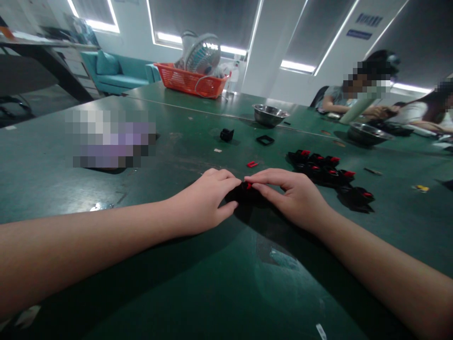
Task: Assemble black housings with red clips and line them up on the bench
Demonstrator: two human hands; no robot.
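Both my hands meet at the middle of the green table (219, 283). My left hand (205, 200) and my right hand (293, 196) have their fingers curled and pinched together on one small black part with a red piece (247, 188), which rests on the table between them. Most of that part is hidden under my fingers. A loose red clip (252, 164) lies just beyond my hands. To the right sits a row of several black parts with red tops (327, 172).
A black housing (227, 134) and a black square frame (265, 140) lie farther back. Two steel bowls (270, 114) (368, 133) stand beyond them. An orange basket (191, 81) holds a fan at the far edge. Two people sit at the far right.
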